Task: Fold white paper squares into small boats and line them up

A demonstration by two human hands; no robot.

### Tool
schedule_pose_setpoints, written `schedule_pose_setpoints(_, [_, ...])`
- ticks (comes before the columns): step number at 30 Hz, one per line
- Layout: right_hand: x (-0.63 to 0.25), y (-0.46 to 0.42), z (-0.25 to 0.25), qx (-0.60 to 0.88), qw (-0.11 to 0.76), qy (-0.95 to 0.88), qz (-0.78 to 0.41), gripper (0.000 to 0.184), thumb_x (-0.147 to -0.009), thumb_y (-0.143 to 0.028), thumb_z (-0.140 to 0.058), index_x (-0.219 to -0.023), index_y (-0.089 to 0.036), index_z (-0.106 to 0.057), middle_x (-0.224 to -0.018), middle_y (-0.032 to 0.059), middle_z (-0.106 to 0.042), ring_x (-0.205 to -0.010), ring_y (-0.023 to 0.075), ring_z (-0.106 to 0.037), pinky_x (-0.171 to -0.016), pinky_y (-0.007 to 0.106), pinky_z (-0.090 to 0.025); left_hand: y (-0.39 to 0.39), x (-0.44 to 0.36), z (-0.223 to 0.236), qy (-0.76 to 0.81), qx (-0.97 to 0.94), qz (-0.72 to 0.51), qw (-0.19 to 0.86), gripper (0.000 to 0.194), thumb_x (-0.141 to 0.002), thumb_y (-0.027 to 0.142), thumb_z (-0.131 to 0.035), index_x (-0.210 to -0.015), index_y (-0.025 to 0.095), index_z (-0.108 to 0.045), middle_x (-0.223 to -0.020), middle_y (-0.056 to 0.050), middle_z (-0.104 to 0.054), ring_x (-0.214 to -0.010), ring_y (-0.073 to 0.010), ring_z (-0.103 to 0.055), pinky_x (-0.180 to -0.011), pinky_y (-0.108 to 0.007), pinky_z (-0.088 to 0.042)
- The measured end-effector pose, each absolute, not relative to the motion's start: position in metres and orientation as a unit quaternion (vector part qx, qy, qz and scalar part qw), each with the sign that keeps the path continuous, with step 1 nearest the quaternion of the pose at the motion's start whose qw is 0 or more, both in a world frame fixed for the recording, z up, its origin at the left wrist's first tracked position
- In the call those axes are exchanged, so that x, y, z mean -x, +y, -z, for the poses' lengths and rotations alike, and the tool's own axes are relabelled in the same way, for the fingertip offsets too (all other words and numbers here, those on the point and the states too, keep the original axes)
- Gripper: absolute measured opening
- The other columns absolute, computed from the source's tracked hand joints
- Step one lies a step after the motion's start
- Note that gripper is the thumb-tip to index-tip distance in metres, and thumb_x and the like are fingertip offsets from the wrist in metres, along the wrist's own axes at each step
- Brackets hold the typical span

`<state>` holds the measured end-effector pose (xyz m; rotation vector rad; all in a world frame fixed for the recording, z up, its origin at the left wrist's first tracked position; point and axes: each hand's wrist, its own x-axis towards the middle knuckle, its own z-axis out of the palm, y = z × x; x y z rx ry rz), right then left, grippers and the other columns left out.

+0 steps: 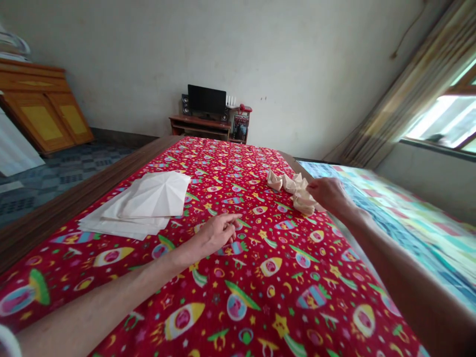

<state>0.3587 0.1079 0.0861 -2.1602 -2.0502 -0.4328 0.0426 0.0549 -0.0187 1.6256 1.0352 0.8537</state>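
Note:
My right hand (327, 194) reaches to the table's right side and closes on a cluster of folded cream paper shapes (292, 186). My left hand (217, 232) rests on the red patterned tablecloth (267, 277) near the middle, fingers loosely curled with the forefinger stretched out, holding nothing. A stack of flat white paper sheets (139, 206), the top one creased, lies to the left of my left hand.
A bed with a striped colourful sheet (409, 223) runs along the table's right side. A wooden cabinet (44, 109) stands at the far left, a low desk with a monitor (206, 101) against the back wall, a curtained window (442, 119) at right.

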Motion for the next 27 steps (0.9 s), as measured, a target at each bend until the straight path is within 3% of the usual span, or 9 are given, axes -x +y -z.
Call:
schedule_pose_setpoints(5, [-0.367,0.11,-0.08,0.711,0.031,-0.687,0.148,0.028,-0.079,-0.02,-0.045,-0.078,-0.013,-0.072,-0.076,0.013,-0.067,-0.064,0.0148,-0.054,-0.054,0.028,-0.025,0.055,-0.041,0.02,0.428,-0.683,-0.341,0.484,0.047,-0.077,0.022,-0.044,-0.12,0.009,-0.057,-0.084,-0.004,-0.065,-0.053,-0.008,-0.055,-0.051,-0.019,-0.046])
schedule_pose_setpoints(11, [-0.369,0.11,-0.085,0.709,0.036,-0.683,0.17,0.03,-0.084,-0.022,-0.043,-0.087,-0.014,-0.071,-0.086,0.0143,-0.067,-0.066,0.0157,-0.054,-0.055,0.028,-0.026,0.051,-0.041,0.011,0.44,-0.685,-0.331,0.477,0.04,-0.077,0.02,-0.045,-0.11,0.011,-0.064,-0.087,-0.006,-0.067,-0.055,-0.0085,-0.056,-0.051,-0.018,-0.046])
schedule_pose_setpoints(18, [-0.364,0.11,-0.084,0.691,0.014,-0.703,0.169,0.027,-0.084,-0.017,-0.044,-0.083,-0.013,-0.071,-0.081,0.0161,-0.067,-0.063,0.0162,-0.053,-0.056,0.029,-0.026,0.049,-0.041,0.008,0.448,-0.686,-0.321,0.475,0.038,-0.076,0.02,-0.045,-0.106,0.01,-0.066,-0.088,-0.008,-0.068,-0.056,-0.0099,-0.058,-0.052,-0.02,-0.046])
schedule_pose_setpoints(27, [-0.362,0.113,-0.085,0.679,0.004,-0.713,0.175,0.029,-0.085,-0.018,-0.043,-0.081,-0.011,-0.071,-0.081,0.0158,-0.067,-0.063,0.0156,-0.053,-0.056,0.029,-0.026,0.048,-0.041,0.005,0.45,-0.688,-0.308,0.479,0.037,-0.077,0.02,-0.044,-0.105,0.01,-0.067,-0.076,-0.005,-0.066,-0.056,-0.0101,-0.057,-0.052,-0.02,-0.046])
